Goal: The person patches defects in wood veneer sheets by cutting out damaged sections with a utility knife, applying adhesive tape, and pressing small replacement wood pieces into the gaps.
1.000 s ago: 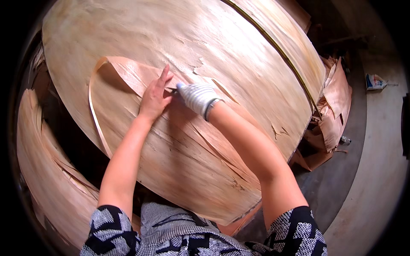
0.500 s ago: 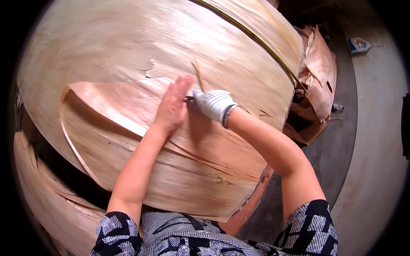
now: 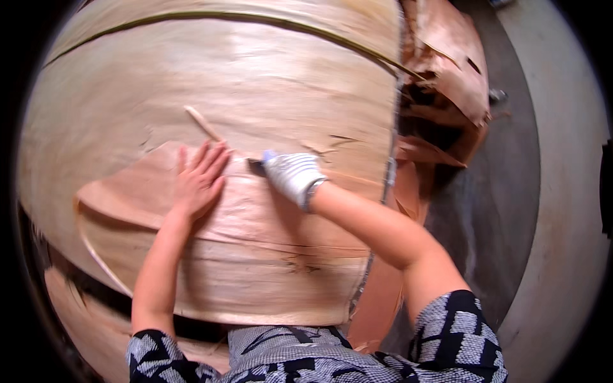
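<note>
A pinkish wood veneer sheet lies on a broad stack of pale veneer, its left side curling up. My bare left hand rests on this sheet, palm down with fingers spread, close to its far edge. To the right, my right hand, in a white striped glove, is closed around a knife. The short dark blade points left at the sheet's far edge; its handle is mostly hidden by the glove. A narrow veneer strip extends past my left fingertips.
A long dark gap crosses the far part of the stack. Crumpled pinkish veneer scraps are heaped beyond its right edge, above a grey floor. More veneer lies at the lower left, across a dark gap.
The view has turned and shifted right. My hands, close together before, are now apart, with the left fingers spread. The narrow strip now lies by my left fingertips instead of by the right hand.
</note>
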Demonstrator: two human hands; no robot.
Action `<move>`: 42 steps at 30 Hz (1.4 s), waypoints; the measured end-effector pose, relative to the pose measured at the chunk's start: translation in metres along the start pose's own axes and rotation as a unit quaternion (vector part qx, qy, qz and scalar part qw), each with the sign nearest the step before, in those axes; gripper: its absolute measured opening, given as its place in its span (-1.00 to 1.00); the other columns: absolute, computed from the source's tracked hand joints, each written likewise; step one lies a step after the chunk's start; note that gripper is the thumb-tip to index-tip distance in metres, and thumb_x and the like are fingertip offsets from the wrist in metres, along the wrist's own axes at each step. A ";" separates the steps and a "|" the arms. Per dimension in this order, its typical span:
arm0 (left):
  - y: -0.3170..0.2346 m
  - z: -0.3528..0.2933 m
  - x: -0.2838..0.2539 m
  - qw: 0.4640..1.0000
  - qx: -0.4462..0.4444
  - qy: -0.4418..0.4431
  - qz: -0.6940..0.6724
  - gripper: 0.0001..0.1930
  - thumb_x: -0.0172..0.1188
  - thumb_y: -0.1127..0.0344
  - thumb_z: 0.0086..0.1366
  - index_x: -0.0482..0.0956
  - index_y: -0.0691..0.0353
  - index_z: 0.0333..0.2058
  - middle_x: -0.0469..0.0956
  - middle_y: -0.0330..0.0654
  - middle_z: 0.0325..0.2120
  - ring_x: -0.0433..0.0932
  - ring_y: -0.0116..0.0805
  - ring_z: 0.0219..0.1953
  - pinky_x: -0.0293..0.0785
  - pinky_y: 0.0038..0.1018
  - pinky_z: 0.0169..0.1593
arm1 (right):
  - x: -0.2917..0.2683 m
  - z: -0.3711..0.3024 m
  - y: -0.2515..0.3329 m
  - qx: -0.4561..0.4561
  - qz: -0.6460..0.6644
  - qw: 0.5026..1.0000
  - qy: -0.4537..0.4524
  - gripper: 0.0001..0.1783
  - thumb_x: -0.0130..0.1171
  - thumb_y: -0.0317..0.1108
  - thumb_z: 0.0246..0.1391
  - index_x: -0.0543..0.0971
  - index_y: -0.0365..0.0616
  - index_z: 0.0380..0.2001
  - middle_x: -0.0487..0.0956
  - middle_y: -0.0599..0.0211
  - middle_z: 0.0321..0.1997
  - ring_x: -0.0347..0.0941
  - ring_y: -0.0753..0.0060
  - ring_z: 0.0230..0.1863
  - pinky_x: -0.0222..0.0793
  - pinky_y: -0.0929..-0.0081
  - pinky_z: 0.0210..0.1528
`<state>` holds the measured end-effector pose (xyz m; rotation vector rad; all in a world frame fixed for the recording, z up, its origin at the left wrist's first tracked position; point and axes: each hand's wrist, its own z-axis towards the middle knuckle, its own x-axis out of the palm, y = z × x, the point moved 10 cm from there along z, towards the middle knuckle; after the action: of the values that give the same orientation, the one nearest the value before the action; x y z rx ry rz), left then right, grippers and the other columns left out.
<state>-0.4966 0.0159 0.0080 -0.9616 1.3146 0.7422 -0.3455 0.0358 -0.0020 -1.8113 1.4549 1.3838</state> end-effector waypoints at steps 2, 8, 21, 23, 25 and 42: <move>0.000 0.001 0.000 1.000 0.000 0.003 0.007 -0.43 0.02 0.11 0.24 0.27 -0.12 0.26 0.15 -0.42 0.31 -0.03 -0.36 0.40 -0.36 0.02 0.39 | -0.002 -0.004 0.002 -0.002 0.016 1.000 -0.001 -0.67 -0.28 -0.26 0.25 0.46 -0.21 -0.26 0.60 -0.05 -0.35 0.57 -0.08 -0.37 0.43 0.00 -0.36; -0.008 0.001 -0.009 1.000 0.003 -0.015 0.008 -0.45 0.01 0.15 0.24 0.30 -0.09 0.24 0.16 -0.39 0.31 -0.02 -0.35 0.39 -0.33 -0.02 0.39 | 0.008 -0.085 -0.106 0.053 0.029 0.998 -0.008 -0.76 -0.16 -0.28 0.22 0.45 -0.17 -0.25 0.60 -0.06 -0.40 0.58 -0.05 -0.39 0.44 0.03 -0.44; -0.001 -0.002 0.008 0.999 0.001 0.003 0.032 -0.44 -0.09 0.05 0.32 0.16 -0.18 0.30 0.08 -0.41 0.34 -0.03 -0.36 0.40 -0.35 0.00 0.39 | 0.033 -0.256 -0.117 0.091 0.098 0.967 -0.215 -0.83 0.12 -0.30 0.08 0.50 -0.05 -0.25 0.59 0.10 -0.31 0.55 0.05 -0.32 0.47 0.17 -0.33; 0.003 -0.001 0.004 1.000 0.001 0.004 0.001 -0.44 -0.10 0.04 0.34 0.14 -0.18 0.31 0.05 -0.42 0.35 -0.03 -0.35 0.40 -0.35 0.00 0.40 | 0.029 -0.221 -0.054 0.004 0.093 0.974 -0.206 -0.82 0.12 -0.31 0.07 0.50 -0.05 -0.24 0.59 0.14 -0.30 0.53 0.09 -0.24 0.46 0.17 -0.32; 0.014 -0.007 -0.015 0.979 0.018 -0.036 -0.199 -0.40 -0.02 0.16 0.30 0.11 -0.11 0.32 0.05 -0.29 0.35 -0.02 -0.26 0.39 -0.29 -0.04 0.40 | 0.036 -0.201 -0.044 0.081 0.039 0.986 -0.141 -0.79 0.13 -0.29 0.08 0.50 -0.05 -0.20 0.58 0.14 -0.35 0.52 0.07 -0.28 0.44 0.13 -0.35; 0.261 -0.198 -0.152 0.951 -0.078 -0.246 0.169 -0.85 0.11 0.40 0.23 0.56 0.15 -0.23 0.58 -0.16 -0.12 0.49 -0.17 0.04 0.23 -0.09 0.24 | 0.046 -0.201 -0.048 0.140 0.012 0.985 -0.102 -0.80 0.08 -0.18 0.14 0.44 -0.03 -0.26 0.58 0.04 -0.46 0.52 -0.05 -0.41 0.40 0.06 -0.37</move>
<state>-0.8357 -0.0353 0.1193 -0.6162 0.9923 1.2768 -0.2193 -0.1315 0.0276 -1.4399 1.4820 1.2612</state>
